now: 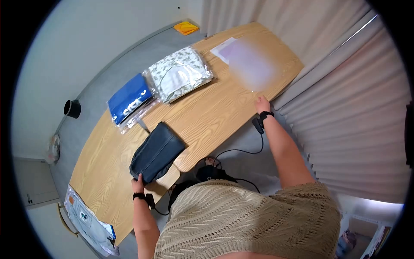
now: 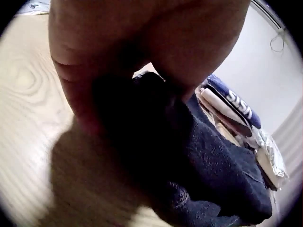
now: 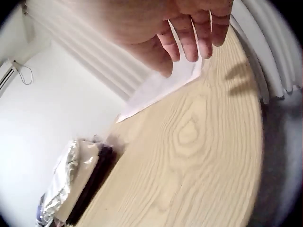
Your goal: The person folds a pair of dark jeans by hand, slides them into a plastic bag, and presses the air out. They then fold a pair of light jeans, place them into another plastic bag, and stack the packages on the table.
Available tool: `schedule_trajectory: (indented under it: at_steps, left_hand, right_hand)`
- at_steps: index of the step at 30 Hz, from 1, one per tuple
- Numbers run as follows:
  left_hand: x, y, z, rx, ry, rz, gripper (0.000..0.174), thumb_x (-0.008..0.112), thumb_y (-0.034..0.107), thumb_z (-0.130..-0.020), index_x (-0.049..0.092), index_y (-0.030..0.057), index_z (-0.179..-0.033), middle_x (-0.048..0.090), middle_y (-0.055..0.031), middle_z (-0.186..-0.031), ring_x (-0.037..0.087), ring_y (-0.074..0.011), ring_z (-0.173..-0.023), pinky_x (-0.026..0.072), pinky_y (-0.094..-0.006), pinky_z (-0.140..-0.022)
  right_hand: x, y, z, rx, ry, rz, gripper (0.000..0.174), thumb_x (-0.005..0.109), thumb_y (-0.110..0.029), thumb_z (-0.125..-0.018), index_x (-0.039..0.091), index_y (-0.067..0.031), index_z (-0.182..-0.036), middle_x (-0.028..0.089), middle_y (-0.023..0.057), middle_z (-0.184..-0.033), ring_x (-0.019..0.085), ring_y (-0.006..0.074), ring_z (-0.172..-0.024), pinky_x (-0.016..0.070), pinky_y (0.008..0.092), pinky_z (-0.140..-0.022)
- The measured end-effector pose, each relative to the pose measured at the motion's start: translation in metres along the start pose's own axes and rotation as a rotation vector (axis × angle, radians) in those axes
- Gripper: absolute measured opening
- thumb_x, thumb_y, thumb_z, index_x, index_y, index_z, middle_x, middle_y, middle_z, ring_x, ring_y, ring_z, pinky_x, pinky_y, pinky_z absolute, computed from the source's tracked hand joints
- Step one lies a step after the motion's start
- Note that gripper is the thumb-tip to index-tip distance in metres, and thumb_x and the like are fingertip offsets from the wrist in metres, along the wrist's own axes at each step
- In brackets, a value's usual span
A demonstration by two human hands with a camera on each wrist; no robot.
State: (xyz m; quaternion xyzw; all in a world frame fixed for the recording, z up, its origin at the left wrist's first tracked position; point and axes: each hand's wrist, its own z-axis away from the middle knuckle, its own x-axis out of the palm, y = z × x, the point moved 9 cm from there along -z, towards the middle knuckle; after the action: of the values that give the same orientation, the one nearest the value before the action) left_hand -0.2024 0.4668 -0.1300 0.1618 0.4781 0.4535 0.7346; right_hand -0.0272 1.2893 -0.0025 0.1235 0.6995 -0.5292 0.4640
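Knitted top: at the bottom of the head view, nearest the camera, the worn beige knit [image 1: 241, 220] is seen.
Dark folded garment: the dark folded garment [image 1: 157, 151] is laid left of centre in the head view, on the wood-grain counter [image 1: 211, 125], over the joint between two sections.
Left hand: the garment's lower-left edge is pinched between thumb and fingers by the left hand [image 1: 137, 184].
Right hand: nothing appears to be held by the right hand [image 3: 184, 28]; its fingers are extended and slightly parted at the top of the right wrist view, near the pale lilac sheet [image 1: 252, 64]. Whether the sheet is touched cannot be told.
Handling: the cloth is judged soft, moderately heavy and not fragile, with little slip expected; layers could slide apart if only one edge is lifted, so the whole folded stack is best gripped at both ends.
Plastic-wrapped packs: a blue pack [image 1: 129, 98] and a leaf-print pack [image 1: 181, 73] are set at upper left to upper centre; their film is judged slippery.
Hard to see: the sheet is blurred in the head view; the pinching fingertips are lost in shadow in the left wrist view; the garment's type and underside are hidden.
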Motion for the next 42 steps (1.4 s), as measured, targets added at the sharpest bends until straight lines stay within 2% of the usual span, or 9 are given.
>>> schedule_trajectory:
  at_steps: [10, 13, 16, 17, 21, 24, 27, 33, 42]
  left_hand:
    - [-0.042, 0.081, 0.1, 0.138, 0.386, -0.394, 0.059, 0.06, 0.031, -0.086, 0.04, -0.0067, -0.127, 0.049, -0.0264, -0.124, 0.047, -0.0368, -0.116, 0.0365, -0.0402, -0.097]
    - [-0.053, 0.072, 0.107, 0.097, 0.394, -0.329, 0.056, 0.057, 0.029, -0.088, 0.039, -0.0052, -0.128, 0.047, -0.0245, -0.125, 0.046, -0.035, -0.117, 0.0358, -0.0396, -0.097]
    - [-0.058, 0.069, 0.114, 0.037, 0.397, -0.279, 0.05, 0.054, 0.026, -0.09, 0.04, -0.0038, -0.127, 0.048, -0.0219, -0.125, 0.047, -0.0324, -0.115, 0.0366, -0.0385, -0.096]
    - [-0.057, 0.072, 0.116, 0.038, 0.385, -0.229, 0.048, 0.053, 0.025, -0.09, 0.041, -0.0036, -0.127, 0.048, -0.0214, -0.125, 0.047, -0.0317, -0.115, 0.0371, -0.0382, -0.096]
    - [-0.051, 0.078, 0.111, 0.073, 0.351, -0.168, 0.046, 0.053, 0.021, -0.089, 0.042, -0.003, -0.126, 0.049, -0.02, -0.125, 0.048, -0.029, -0.115, 0.0384, -0.0369, -0.095]
    - [-0.046, 0.099, 0.106, 0.158, 0.355, -0.09, 0.043, 0.053, 0.016, -0.089, 0.043, -0.0019, -0.127, 0.049, -0.0188, -0.126, 0.047, -0.0279, -0.116, 0.0385, -0.0368, -0.095]
    - [-0.029, 0.172, 0.129, 0.381, 0.34, 0.048, 0.041, 0.051, 0.01, -0.089, 0.043, -0.0001, -0.128, 0.048, -0.0165, -0.128, 0.046, -0.0268, -0.119, 0.039, -0.036, -0.096]
    - [0.031, 0.308, 0.17, 0.635, 0.002, 0.108, 0.041, 0.047, 0.007, -0.091, 0.041, 0.0031, -0.131, 0.046, -0.0126, -0.131, 0.046, -0.0221, -0.12, 0.0384, -0.0328, -0.096]
    - [0.097, 0.383, 0.215, 0.672, -0.509, 0.205, 0.037, 0.044, 0.022, -0.096, 0.047, 0.0041, -0.129, 0.053, -0.006, -0.122, 0.054, -0.0133, -0.102, 0.0461, -0.0263, -0.08]
  right_hand:
    - [0.038, -0.062, -0.081, -0.407, 0.251, 0.47, 0.033, 0.06, -0.02, -0.079, 0.058, -0.0061, -0.109, 0.062, 0.0168, -0.105, 0.058, 0.0339, -0.1, 0.047, 0.0396, -0.085]
    - [0.057, -0.035, -0.077, 0.166, -0.391, 0.655, 0.034, 0.036, -0.015, -0.09, 0.049, -0.0042, -0.119, 0.056, 0.0141, -0.117, 0.052, 0.0263, -0.111, 0.0417, 0.0412, -0.09]
    - [0.074, -0.006, -0.087, 0.194, -0.243, 0.356, 0.033, 0.036, -0.018, -0.092, 0.053, -0.0006, -0.114, 0.061, 0.0161, -0.107, 0.057, 0.0303, -0.102, 0.0443, 0.0418, -0.082]
    - [0.088, 0.013, -0.104, -0.023, 0.01, 0.556, 0.023, 0.046, -0.015, -0.088, 0.066, -0.0038, -0.082, 0.066, 0.0172, -0.082, 0.064, 0.0316, -0.079, 0.0506, 0.0423, -0.061]
    - [0.05, -0.017, -0.087, 0.199, -0.021, 0.199, 0.021, 0.047, -0.015, -0.087, 0.065, -0.004, -0.086, 0.065, 0.0175, -0.089, 0.064, 0.0324, -0.082, 0.0513, 0.0422, -0.063]
    - [0.057, -0.044, -0.089, 0.044, -0.217, 0.595, 0.016, 0.048, -0.01, -0.086, 0.063, -0.004, -0.088, 0.063, 0.0191, -0.102, 0.061, 0.0348, -0.09, 0.0509, 0.0409, -0.072]
    - [0.038, -0.09, -0.081, -0.314, 0.051, 0.013, 0.011, 0.05, -0.006, -0.085, 0.061, -0.0053, -0.086, 0.054, 0.0201, -0.122, 0.054, 0.0319, -0.11, 0.0454, 0.0376, -0.087]
    - [0.031, -0.225, 0.045, -0.33, -0.626, -0.965, 0.009, 0.053, -0.011, -0.088, 0.049, -0.003, -0.085, 0.034, 0.0144, -0.143, 0.033, 0.0227, -0.131, 0.0265, 0.0305, -0.103]
    - [0.054, -0.339, 0.266, -0.64, -1.45, -0.647, 0.012, 0.054, -0.012, -0.088, 0.049, -0.004, -0.081, 0.046, 0.0161, -0.134, 0.041, 0.0232, -0.125, 0.0341, 0.0333, -0.098]
